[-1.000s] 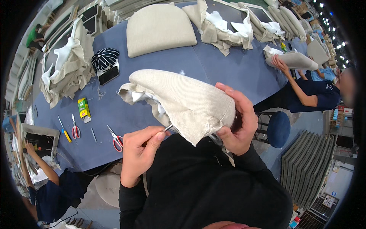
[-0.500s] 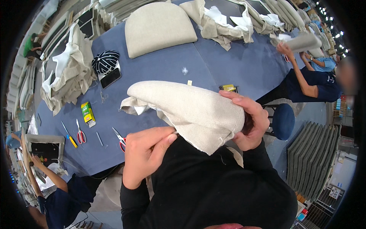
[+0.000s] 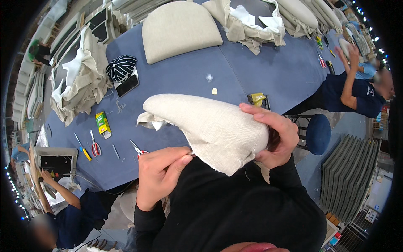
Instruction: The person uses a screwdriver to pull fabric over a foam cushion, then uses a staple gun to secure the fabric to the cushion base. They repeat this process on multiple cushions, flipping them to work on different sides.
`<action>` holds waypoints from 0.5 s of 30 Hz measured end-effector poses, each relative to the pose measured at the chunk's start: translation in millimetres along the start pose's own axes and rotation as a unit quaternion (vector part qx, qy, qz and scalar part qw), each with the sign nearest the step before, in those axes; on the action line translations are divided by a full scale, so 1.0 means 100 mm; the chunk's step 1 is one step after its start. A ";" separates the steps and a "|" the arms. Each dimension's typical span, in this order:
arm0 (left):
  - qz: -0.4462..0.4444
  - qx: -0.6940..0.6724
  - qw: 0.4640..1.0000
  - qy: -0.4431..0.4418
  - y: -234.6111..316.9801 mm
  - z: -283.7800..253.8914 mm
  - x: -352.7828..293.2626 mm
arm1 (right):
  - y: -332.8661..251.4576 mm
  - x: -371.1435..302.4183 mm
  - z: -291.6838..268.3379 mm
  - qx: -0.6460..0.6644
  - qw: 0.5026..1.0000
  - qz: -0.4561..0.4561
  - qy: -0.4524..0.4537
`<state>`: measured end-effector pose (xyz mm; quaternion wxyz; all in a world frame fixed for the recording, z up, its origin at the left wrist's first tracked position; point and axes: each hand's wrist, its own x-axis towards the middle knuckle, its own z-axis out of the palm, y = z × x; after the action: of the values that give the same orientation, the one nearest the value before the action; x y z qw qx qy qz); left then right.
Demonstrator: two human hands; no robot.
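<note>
A beige fabric-covered cushion panel is tilted up in front of my body, its loose cloth edge hanging toward me. My right hand grips its right end, thumb below and fingers over the top. At the lower left edge, my left hand pinches the cloth between thumb and forefinger. White padding peeks out under the fold at the panel's left end. The underside is hidden from view.
On the blue-grey table lie a staple gun, red-handled scissors, a yellow screwdriver, a green-yellow box, a phone and a cap. A finished cushion rests behind. Co-workers stand left and right.
The view has shifted slightly, showing more of the staple gun. Both hands keep their hold on the panel. The co-worker at right no longer holds the panel out over the table.
</note>
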<state>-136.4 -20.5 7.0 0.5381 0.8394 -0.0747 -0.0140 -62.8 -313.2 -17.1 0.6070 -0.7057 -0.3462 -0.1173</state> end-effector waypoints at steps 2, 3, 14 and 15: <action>0.003 0.004 1.000 -0.005 0.06 0.00 0.04 | 0.01 0.01 -0.02 0.006 1.000 -0.009 -0.011; 0.002 0.008 1.000 -0.008 0.08 -0.01 0.05 | 0.01 0.02 -0.03 0.008 1.000 -0.011 -0.015; 0.033 0.103 0.993 -0.037 0.33 -0.12 0.11 | 0.03 -0.02 -0.06 0.026 0.999 -0.030 -0.033; 0.032 0.107 0.993 -0.040 0.36 -0.12 0.11 | 0.04 -0.03 -0.06 0.030 0.998 -0.035 -0.034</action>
<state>-127.8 -25.9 45.9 0.4422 0.8880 -0.1239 -0.0229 -60.5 -320.2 -20.8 0.6115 -0.6779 -0.3945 -0.1042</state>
